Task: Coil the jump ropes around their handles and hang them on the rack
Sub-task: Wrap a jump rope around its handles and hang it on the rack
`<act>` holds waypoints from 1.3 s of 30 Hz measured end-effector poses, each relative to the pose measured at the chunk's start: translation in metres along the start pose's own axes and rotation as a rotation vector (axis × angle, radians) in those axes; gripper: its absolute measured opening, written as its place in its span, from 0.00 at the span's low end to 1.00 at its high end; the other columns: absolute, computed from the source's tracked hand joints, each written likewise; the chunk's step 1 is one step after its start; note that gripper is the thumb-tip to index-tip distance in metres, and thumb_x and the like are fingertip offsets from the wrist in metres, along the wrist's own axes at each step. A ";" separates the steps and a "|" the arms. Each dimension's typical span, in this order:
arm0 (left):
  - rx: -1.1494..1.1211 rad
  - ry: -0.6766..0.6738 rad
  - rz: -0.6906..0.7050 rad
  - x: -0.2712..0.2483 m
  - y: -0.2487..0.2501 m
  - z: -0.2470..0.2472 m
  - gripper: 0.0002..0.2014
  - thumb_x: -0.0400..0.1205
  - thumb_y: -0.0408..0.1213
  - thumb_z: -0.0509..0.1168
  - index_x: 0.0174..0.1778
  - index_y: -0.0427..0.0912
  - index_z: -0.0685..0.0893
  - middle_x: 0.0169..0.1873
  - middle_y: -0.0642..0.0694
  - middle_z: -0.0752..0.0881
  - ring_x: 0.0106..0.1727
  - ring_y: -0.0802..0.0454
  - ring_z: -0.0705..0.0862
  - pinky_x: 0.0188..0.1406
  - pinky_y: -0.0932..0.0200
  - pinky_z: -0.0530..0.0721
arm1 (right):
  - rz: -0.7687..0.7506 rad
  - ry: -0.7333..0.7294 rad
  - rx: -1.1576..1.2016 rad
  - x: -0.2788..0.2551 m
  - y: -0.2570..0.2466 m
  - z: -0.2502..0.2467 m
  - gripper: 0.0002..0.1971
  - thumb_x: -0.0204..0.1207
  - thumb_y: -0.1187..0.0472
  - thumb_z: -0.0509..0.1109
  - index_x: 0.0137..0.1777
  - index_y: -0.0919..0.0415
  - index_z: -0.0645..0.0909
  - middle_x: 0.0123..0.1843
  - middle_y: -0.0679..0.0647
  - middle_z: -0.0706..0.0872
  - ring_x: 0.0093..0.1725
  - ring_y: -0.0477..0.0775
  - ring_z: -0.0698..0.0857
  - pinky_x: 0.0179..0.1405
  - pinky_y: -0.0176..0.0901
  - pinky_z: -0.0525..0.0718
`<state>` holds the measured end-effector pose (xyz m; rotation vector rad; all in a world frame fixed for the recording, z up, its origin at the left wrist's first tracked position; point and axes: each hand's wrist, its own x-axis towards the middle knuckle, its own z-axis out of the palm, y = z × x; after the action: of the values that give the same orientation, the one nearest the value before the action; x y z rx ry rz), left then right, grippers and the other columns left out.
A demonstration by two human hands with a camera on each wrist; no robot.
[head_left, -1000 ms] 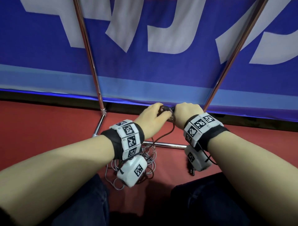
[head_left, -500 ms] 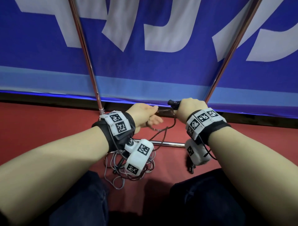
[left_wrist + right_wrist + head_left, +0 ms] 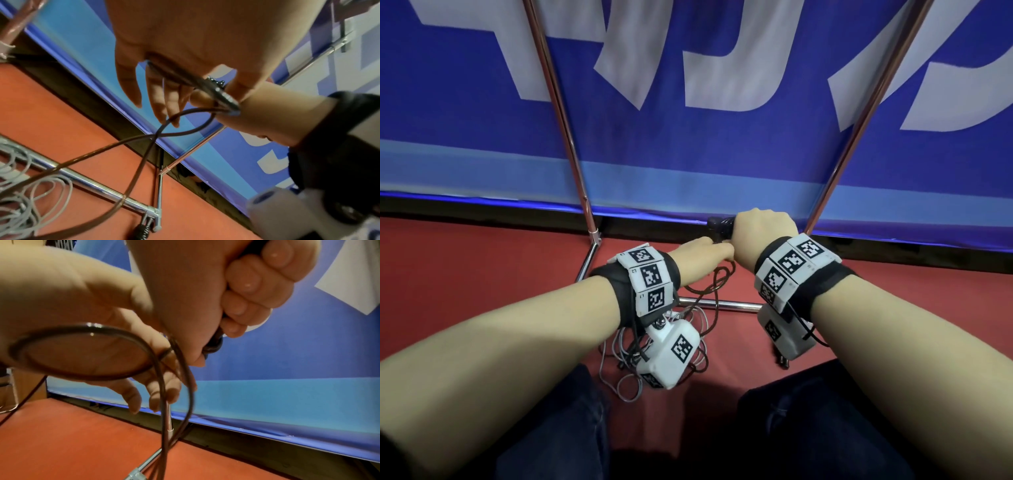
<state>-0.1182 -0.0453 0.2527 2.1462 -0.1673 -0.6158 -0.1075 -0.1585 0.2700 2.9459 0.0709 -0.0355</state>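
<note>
dark brown glossy jump rope cord (image 3: 86, 353) forms one loop at the left of the right wrist view, then drops in two strands toward the lower centre of that frame. the right hand (image 3: 763, 228) sits at centre right of the head view, its fingers (image 3: 246, 285) curled tight around the black jump rope handle (image 3: 719, 224), whose end sticks out to the left of the fist. the left hand (image 3: 703, 253) lies just beside it, touching the right wrist, with the cord running across its palm; the fingers (image 3: 160, 97) are straight and slightly spread, and the thumb's hold on the cord cannot be told. below the hands, at lower centre of the head view, a tangle of grey jump rope cord (image 3: 616, 370) lies on the red floor (image 3: 465, 274), against the chrome tube rack base (image 3: 722, 303). behind stands a blue banner with white lettering (image 3: 688, 137).
</note>
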 end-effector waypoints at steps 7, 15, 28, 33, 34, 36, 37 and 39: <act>-0.016 0.092 -0.017 0.010 -0.014 -0.002 0.08 0.77 0.33 0.59 0.32 0.41 0.76 0.32 0.42 0.84 0.39 0.39 0.86 0.38 0.54 0.82 | -0.044 0.002 0.034 0.002 -0.004 0.004 0.18 0.80 0.42 0.62 0.40 0.56 0.73 0.38 0.52 0.77 0.39 0.58 0.77 0.39 0.44 0.72; -0.177 0.129 -0.062 0.012 -0.014 -0.009 0.15 0.75 0.20 0.52 0.26 0.40 0.75 0.19 0.43 0.78 0.27 0.47 0.79 0.31 0.60 0.77 | 0.039 0.051 0.099 0.012 0.010 0.015 0.23 0.77 0.35 0.63 0.41 0.56 0.76 0.38 0.52 0.80 0.37 0.58 0.77 0.37 0.43 0.71; -0.246 0.091 0.021 -0.002 -0.008 -0.001 0.19 0.81 0.46 0.58 0.40 0.33 0.84 0.23 0.39 0.74 0.14 0.51 0.65 0.16 0.67 0.62 | 0.117 0.033 0.113 0.015 0.027 0.018 0.22 0.76 0.35 0.64 0.44 0.55 0.78 0.35 0.51 0.77 0.37 0.57 0.77 0.38 0.43 0.70; 0.140 -0.055 0.054 0.004 -0.019 0.004 0.13 0.83 0.41 0.63 0.36 0.38 0.84 0.18 0.50 0.70 0.14 0.57 0.66 0.18 0.65 0.67 | 0.091 0.022 0.107 0.012 0.025 0.018 0.21 0.78 0.37 0.64 0.42 0.56 0.76 0.30 0.50 0.72 0.37 0.58 0.77 0.38 0.44 0.70; 0.066 -0.123 0.049 0.002 -0.018 0.003 0.14 0.85 0.39 0.60 0.40 0.36 0.85 0.17 0.49 0.71 0.14 0.56 0.67 0.21 0.63 0.71 | 0.091 0.023 0.109 0.012 0.024 0.017 0.21 0.78 0.37 0.64 0.42 0.56 0.75 0.30 0.50 0.72 0.37 0.58 0.77 0.38 0.44 0.71; -0.130 -0.249 0.052 -0.001 -0.014 -0.002 0.17 0.88 0.37 0.54 0.40 0.33 0.83 0.14 0.49 0.72 0.13 0.56 0.67 0.24 0.59 0.74 | 0.088 0.029 0.106 0.010 0.024 0.017 0.21 0.78 0.36 0.64 0.42 0.56 0.75 0.32 0.50 0.75 0.37 0.58 0.78 0.38 0.44 0.71; -0.223 -0.285 0.047 -0.002 -0.012 -0.006 0.17 0.88 0.36 0.53 0.40 0.33 0.82 0.15 0.48 0.73 0.14 0.56 0.67 0.26 0.58 0.74 | 0.077 0.034 0.099 0.009 0.023 0.018 0.22 0.77 0.36 0.64 0.41 0.56 0.75 0.34 0.51 0.77 0.38 0.58 0.78 0.38 0.44 0.71; -0.268 -0.255 0.041 -0.005 -0.006 -0.015 0.15 0.88 0.34 0.55 0.39 0.33 0.80 0.17 0.49 0.73 0.15 0.56 0.68 0.26 0.59 0.74 | 0.020 0.037 0.067 0.006 0.019 0.020 0.20 0.77 0.36 0.64 0.42 0.55 0.77 0.42 0.54 0.84 0.42 0.59 0.82 0.39 0.43 0.71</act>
<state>-0.1155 -0.0291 0.2569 1.7991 -0.2519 -0.8382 -0.1010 -0.1810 0.2544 3.0145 0.0461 0.0197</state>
